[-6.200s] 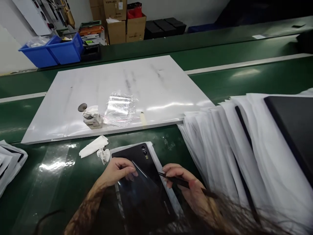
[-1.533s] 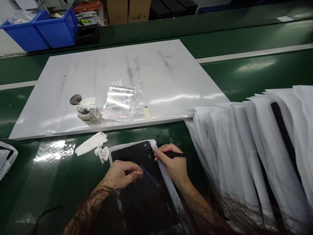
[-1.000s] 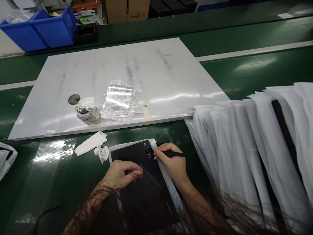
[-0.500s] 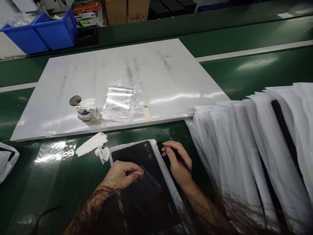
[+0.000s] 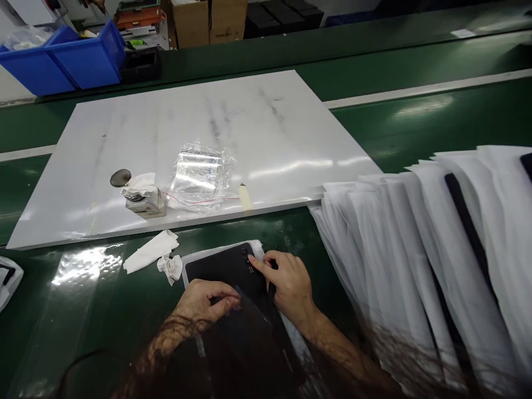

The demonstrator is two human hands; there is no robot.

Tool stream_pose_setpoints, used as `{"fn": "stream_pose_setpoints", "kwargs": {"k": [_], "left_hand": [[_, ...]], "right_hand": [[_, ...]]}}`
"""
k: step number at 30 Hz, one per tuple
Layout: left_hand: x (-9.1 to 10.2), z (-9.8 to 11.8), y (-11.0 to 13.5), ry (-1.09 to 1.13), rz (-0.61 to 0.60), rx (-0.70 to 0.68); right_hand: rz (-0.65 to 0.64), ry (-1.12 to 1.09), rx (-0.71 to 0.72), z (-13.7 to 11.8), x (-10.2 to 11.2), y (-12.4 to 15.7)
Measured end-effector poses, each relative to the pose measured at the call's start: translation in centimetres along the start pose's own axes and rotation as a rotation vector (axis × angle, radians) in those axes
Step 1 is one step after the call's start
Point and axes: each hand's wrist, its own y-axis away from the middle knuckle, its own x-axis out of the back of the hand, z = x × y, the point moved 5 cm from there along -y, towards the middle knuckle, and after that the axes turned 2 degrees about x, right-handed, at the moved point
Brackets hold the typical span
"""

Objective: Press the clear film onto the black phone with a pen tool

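A black tablet [image 5: 222,266] lies back side up on a white sleeve [image 5: 260,250], with two camera lenses and small gold contacts near its top right corner. My left hand [image 5: 208,299] is over the tablet's left part, thumb and fingers pinched on a clear film strip [image 5: 253,305] that slants down to the right. My right hand [image 5: 291,282] is at the upper right corner, its thumb tip by the lenses and contacts. Its other fingers are curled round a dark, thin, stick-like tool [image 5: 271,292], mostly hidden; I cannot tell its exact kind.
A white board [image 5: 270,149] on the green bench [image 5: 415,133] bears a small box with tissue [image 5: 145,202] and a clear plastic bag [image 5: 201,177]. White tissues [image 5: 152,252] lie left of the tablet. White sleeves [image 5: 399,233] stand in a row at right. Blue bins [image 5: 89,58] stand behind.
My right hand has moved left from beside the tablet onto its upper right corner, thumb now by the lenses. My left hand keeps its pinch on the film, almost still. The view has shifted slightly.
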Motion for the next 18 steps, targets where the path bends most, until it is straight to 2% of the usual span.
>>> {"fn": "stream_pose_setpoints", "kwargs": {"k": [4, 11, 15, 16, 18], "left_hand": [[-0.1, -0.1, 0.1, 0.006, -0.007, 0.006], [-0.1, 0.0, -0.1, -0.039, -0.008, -0.003], [-0.2, 0.2, -0.2, -0.111, -0.009, -0.046], [-0.2, 0.3, -0.3, -0.126, -0.010, -0.052], [0.0, 0.5, -0.5, -0.149, 0.000, -0.064]], "right_hand": [[0.019, -0.037, 0.029, 0.3, -0.1, -0.3], [-0.035, -0.103, 0.095, 0.7, -1.9, -1.7], [0.007, -0.139, 0.147, 0.4, -1.3, -1.5], [0.043, -0.141, 0.121, 0.5, -0.9, -1.2], [0.127, -0.087, -0.034, 1.2, -0.2, -0.5]]}}
